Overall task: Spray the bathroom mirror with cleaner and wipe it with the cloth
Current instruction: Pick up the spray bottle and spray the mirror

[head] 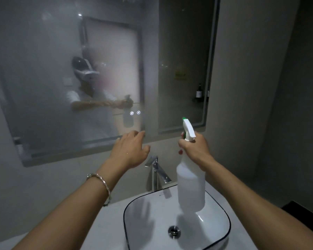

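Hazy rectangular mirror (43, 73), translucent plastic bottle (191, 186)

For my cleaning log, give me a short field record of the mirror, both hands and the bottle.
mirror: hazy, wall-mounted
left hand: empty, fingers relaxed, by the mirror's lower edge
right hand: grips the spray bottle at its neck
bottle position: upright above the sink, nozzle toward the mirror
cloth: not in view
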The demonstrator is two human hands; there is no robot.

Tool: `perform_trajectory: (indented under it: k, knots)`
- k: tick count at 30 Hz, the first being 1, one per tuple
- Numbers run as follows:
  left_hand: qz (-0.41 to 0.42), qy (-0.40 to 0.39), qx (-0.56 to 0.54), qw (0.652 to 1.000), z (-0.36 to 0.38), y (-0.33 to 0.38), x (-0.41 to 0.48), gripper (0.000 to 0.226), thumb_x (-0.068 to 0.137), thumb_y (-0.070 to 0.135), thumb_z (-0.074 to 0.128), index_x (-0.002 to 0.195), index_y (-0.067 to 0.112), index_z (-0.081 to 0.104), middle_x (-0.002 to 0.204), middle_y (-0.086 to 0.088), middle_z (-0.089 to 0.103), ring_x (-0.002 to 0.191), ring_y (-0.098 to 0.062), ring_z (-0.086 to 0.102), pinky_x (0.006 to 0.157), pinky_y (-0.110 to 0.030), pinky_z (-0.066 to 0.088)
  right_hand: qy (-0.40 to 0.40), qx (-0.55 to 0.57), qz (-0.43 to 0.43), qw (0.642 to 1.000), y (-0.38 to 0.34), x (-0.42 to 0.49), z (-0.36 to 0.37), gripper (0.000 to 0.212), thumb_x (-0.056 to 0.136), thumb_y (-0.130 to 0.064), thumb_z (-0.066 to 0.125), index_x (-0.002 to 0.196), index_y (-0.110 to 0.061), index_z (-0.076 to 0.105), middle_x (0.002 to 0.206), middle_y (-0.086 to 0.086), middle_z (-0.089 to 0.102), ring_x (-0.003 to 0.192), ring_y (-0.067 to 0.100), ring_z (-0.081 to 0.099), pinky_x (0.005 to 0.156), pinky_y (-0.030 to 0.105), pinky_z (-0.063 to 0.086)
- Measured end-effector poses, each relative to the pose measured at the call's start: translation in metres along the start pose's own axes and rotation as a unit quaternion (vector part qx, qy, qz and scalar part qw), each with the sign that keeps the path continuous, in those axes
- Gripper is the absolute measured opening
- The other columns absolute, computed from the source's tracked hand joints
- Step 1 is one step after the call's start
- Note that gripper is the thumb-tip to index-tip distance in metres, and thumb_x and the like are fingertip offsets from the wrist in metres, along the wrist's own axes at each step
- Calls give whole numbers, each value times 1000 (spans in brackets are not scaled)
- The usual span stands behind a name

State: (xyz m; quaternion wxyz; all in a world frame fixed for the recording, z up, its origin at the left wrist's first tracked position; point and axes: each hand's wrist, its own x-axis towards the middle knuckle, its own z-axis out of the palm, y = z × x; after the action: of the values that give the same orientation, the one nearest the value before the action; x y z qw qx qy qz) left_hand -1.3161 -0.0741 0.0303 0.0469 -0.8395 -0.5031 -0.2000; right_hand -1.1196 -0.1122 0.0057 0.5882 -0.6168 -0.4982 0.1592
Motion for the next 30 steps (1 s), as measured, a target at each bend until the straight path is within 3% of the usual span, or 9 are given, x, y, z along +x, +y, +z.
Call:
perform_trajectory:
  k: [4, 10, 18, 23, 26, 30]
  knots:
    - [2, 10, 14, 1000, 2, 43, 27, 52, 95, 42, 41, 141, 19, 35, 141, -7, 40, 126, -29, 40, 104, -42, 33, -15, 9, -46, 999, -1, 35, -39, 19, 76, -3, 59, 93, -9, 63, 76, 3, 59, 59, 20, 63, 45, 12, 41]
    - [-5, 31, 33, 999, 15, 101, 61, 53, 95, 44, 38, 141, 19, 33, 141, -8, 40, 126, -30, 40, 104, -43, 34, -26, -37, -77, 996, 9, 90, -84, 5, 75, -9, 60, 80, -9, 60, 63, 1, 60, 46, 13, 63, 43, 15, 41]
    - [-8, -5, 45, 999, 38, 141, 91, 55, 96, 45, 37, 144, 19, 29, 143, -7, 38, 128, -26, 39, 106, -46, 33, -44, -15, -7, 999, 70, 117, -124, 18, 77, -8, 60, 94, -13, 64, 80, 4, 64, 56, 18, 65, 49, 19, 46]
    - [22, -5, 54, 998, 56, 172, 108, 54, 94, 44, 39, 143, 20, 32, 142, -7, 40, 126, -27, 41, 105, -40, 34, -26, -27, 53, 998, 106, 124, -138, 10, 73, -9, 60, 83, -7, 63, 63, 4, 63, 57, 25, 67, 60, 37, 54]
    - [33, -7, 49, 998, 67, 187, 113, 53, 94, 44, 40, 141, 21, 34, 141, -7, 40, 126, -27, 41, 104, -41, 35, -14, -69, 49, 996, 118, 126, -147, 9, 70, -9, 59, 76, -2, 59, 55, 4, 60, 55, 26, 65, 59, 37, 53]
    - [28, -16, 52, 998, 76, 196, 118, 54, 94, 45, 40, 141, 20, 34, 142, -8, 40, 127, -28, 41, 104, -42, 35, -25, -83, 54, 995, 126, 130, -159, 13, 72, -11, 59, 83, -6, 59, 63, 4, 63, 60, 25, 67, 64, 39, 54]
